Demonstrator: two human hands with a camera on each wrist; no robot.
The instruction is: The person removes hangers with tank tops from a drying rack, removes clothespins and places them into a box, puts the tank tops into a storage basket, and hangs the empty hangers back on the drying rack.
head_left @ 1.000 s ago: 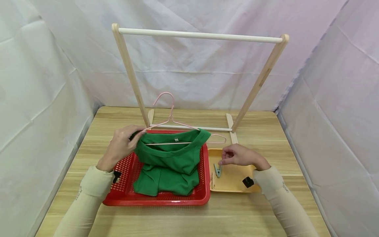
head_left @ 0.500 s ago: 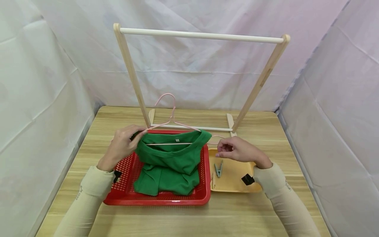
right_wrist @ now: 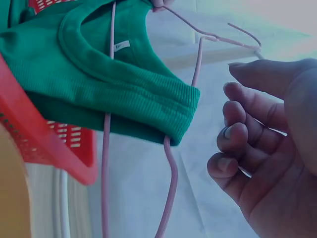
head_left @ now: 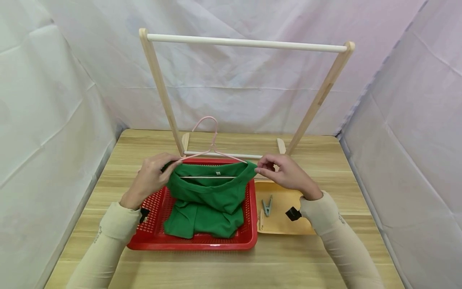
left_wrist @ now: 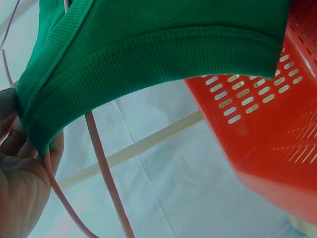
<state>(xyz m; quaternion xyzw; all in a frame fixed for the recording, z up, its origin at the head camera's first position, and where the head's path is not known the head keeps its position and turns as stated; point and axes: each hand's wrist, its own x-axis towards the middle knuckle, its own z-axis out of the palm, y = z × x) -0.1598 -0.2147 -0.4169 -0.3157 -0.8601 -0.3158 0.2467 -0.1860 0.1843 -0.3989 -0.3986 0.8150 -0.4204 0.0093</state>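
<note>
Head view: L hand [head_left: 150, 175] pinches the green top [head_left: 209, 188] & pink hanger [head_left: 213, 146] at the top's L shoulder, hanger threaded thru, lower folds in the red basket [head_left: 191, 246]. R hand [head_left: 286, 172] is just beside the other shoulder, per R wrist cam, thumb & loosely bent fingers apart. Yellow tray [head_left: 285, 218] w/ blue-green peg [head_left: 267, 211] sits R of basket.

Two hands are shown, one left hand [head_left: 150, 176] and one right hand [head_left: 286, 172]; one green garment [head_left: 207, 196]; one pink hanger [head_left: 207, 177]; one red basket [head_left: 191, 245]; one yellow tray [head_left: 285, 221]; one blue-green clothespin [head_left: 267, 208]; one rack with two wooden uprights [head_left: 159, 76] and two white rods [head_left: 249, 43]; one surface [head_left: 216, 269]. Wooden pegs [head_left: 261, 220]: number indistinct.
</note>
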